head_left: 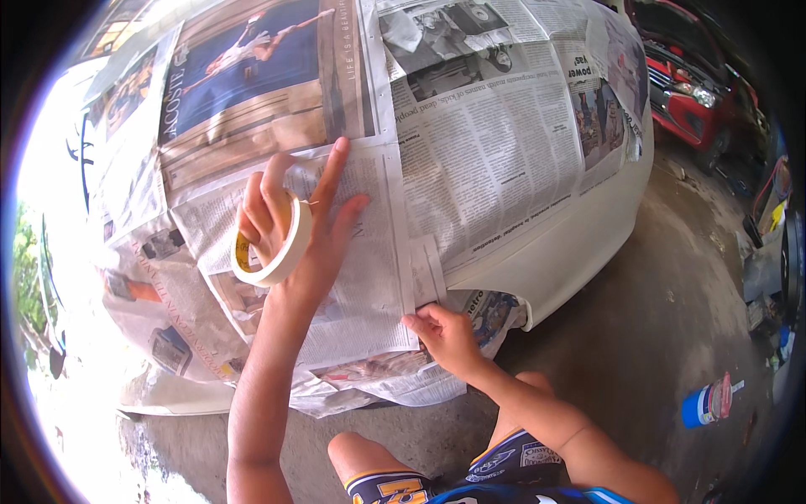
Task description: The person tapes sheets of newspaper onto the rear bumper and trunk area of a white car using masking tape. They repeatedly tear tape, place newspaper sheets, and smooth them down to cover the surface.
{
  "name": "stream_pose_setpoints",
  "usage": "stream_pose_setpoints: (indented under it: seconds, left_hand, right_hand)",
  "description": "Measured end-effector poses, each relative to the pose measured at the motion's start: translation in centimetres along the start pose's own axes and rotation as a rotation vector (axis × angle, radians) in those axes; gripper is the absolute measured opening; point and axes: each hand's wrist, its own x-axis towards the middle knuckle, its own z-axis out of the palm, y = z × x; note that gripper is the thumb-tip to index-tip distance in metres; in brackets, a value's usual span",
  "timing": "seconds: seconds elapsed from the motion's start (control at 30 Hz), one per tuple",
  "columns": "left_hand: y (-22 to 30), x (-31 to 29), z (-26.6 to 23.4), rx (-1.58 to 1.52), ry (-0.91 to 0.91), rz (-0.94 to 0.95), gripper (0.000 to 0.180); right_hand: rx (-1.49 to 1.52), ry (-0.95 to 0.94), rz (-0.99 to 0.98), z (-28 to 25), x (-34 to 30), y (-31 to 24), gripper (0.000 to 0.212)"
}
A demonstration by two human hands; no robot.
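Observation:
My left hand lies over a sheet of newspaper on the front of a white car. A cream roll of masking tape is looped on its fingers, while the index finger and thumb stretch out against the paper. Lower and to the right, my right hand has its fingers closed on the sheet's lower right edge, thumb and fingertips together. A narrow newspaper strip lies just above those fingertips. More newspaper covers the car body above, left and below, with pieces overlapping.
The car's bare white panel curves off to the right above the wheel opening. My knees are bent below the bumper. A blue and pink container lies on the concrete floor at right. A red car stands at far right.

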Motion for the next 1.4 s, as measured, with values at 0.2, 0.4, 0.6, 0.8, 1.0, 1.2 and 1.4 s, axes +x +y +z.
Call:
stream_pose_setpoints:
  seconds: [0.2,0.4,0.6,0.8,1.0,1.2,1.4]
  left_hand:
    - [-0.1,-0.3,0.3,0.052,-0.01,0.012,0.066]
    - [0.1,-0.3,-0.1,0.03,-0.055,0.002,0.067]
    - [0.0,-0.3,-0.2,0.008,-0.034,0.012,0.065]
    - [0.0,-0.9,-0.8,-0.035,-0.015,0.028,0.069]
    - [3.3,-7.0,-2.5,-0.041,-0.154,0.039,0.082]
    - [4.8,-11.2,-1.0,0.007,-0.146,0.059,0.076]
    - [4.8,-11.3,-1.0,0.016,-0.131,0.049,0.081]
  right_hand:
    - [-0.464,-0.268,-0.097,-5.1,-0.5,-5.3,0.018]
    - [-0.587,0.191,-1.045,-9.7,9.2,-13.2,0.042]
    - [-1.145,0.047,-0.998,-9.1,17.8,-14.6,0.085]
    - [-1.113,0.108,-1.077,-9.1,17.8,-13.4,0.083]
    - [-1.18,0.137,-1.097,-9.1,17.9,-13.3,0.081]
    - [-1.13,0.155,-1.147,-9.2,17.7,-13.8,0.079]
    - [-0.682,0.367,-1.092,-7.4,10.3,-10.3,0.032]
